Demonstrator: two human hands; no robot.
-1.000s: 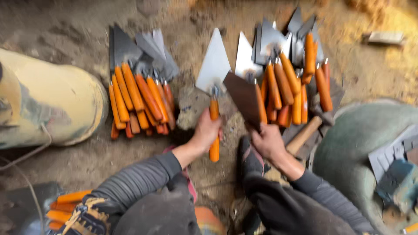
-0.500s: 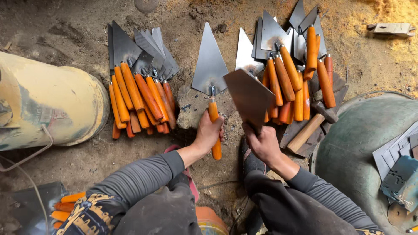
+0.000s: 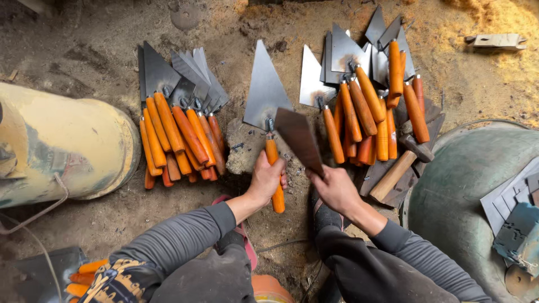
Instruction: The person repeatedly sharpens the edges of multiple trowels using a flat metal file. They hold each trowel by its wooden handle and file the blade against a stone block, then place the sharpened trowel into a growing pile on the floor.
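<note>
Your left hand (image 3: pixel 266 178) is wrapped tight around the orange handle of a trowel (image 3: pixel 268 112), and the handle sticks out below your fist. The triangular grey blade runs straight up and away from that hand, point toward the top, lying over a rough stone (image 3: pixel 242 150) on the dirt floor (image 3: pixel 84 50). Your right hand (image 3: pixel 335 188) is clenched on the lower end of a dark flat metal bar (image 3: pixel 299 139), which slants up and left from the hand, its top end just beside the trowel's neck; I cannot tell whether the two touch. Left of the trowel sits a pile of finished trowels (image 3: pixel 178 126), handles toward you, blades fanned behind. On the right there is a second heap of trowels (image 3: pixel 370 106), near your right hand, with a wooden-handled hammer (image 3: pixel 400 165) lying just below it. A yellow cylinder (image 3: pixel 62 148) lies at far left, and a round green drum (image 3: pixel 471 191) fills the right edge.
</note>
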